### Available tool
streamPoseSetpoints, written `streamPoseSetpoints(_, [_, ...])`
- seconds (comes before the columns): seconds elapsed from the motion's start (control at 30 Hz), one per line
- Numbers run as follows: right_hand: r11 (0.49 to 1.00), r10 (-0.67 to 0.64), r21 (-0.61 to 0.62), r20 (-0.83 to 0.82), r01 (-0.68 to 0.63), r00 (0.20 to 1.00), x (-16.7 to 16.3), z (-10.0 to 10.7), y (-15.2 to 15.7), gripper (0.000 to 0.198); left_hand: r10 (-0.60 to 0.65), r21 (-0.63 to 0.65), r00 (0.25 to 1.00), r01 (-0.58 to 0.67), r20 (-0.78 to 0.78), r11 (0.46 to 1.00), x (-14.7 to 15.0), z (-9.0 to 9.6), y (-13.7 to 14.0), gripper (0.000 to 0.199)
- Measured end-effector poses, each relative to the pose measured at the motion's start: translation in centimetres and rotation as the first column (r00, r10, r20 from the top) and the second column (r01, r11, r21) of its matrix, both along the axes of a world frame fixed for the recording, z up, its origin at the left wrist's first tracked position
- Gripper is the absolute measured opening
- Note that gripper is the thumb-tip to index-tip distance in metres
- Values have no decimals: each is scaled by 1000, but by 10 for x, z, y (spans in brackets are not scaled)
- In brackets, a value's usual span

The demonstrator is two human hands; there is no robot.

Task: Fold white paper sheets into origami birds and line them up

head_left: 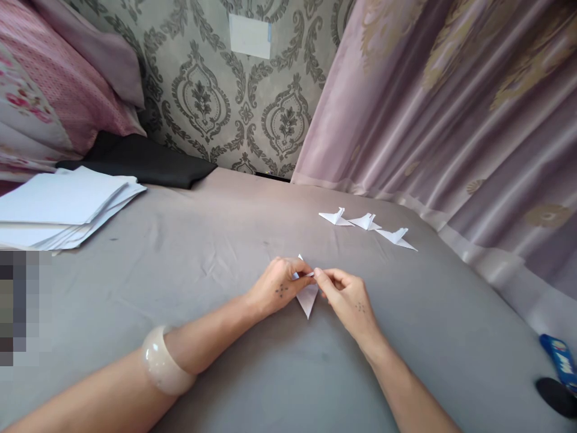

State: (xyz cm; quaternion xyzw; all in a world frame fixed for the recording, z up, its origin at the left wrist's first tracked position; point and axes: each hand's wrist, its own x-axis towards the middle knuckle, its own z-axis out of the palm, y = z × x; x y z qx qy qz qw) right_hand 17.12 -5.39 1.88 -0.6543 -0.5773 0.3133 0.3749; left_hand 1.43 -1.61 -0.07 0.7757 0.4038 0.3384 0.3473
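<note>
A small white folded paper crane [308, 302] is held between my two hands just above the grey cloth, one point facing me and another poking up behind my fingers. My left hand [283, 282], with a pale bangle [163, 361] farther up the arm, pinches the paper from the left. From the right, my right hand [349, 294] closes thumb and forefinger on a narrow tip of it. My fingers cover the middle of the fold. Beyond them stand three finished-looking white paper cranes [336, 218] in a slanting row.
A stack of white paper [58, 198] lies at the left, with a black folded item [148, 159] behind it. Pink curtains [406, 108] hang along the right. A blue packet [559, 358] and a dark round object [555, 396] sit at the right edge of the grey sheet [216, 313].
</note>
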Motion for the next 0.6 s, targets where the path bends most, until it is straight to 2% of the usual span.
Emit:
streamPoseSetpoints(0.17, [999,0,-52,-42,-3,999,1,2,1,34,-43,12,999,43,11,999,-2,0,1,17])
streamPoseSetpoints(0.37, [992,5,-123,-169,-26,986,6,1,2,35,-73,-1,997,73,9,997,-3,2,1,17])
streamPoseSetpoints(0.6, [984,-25,-179,-159,-4,987,8,-3,5,25,-79,31,997,79,-9,996,-2,3,1,15])
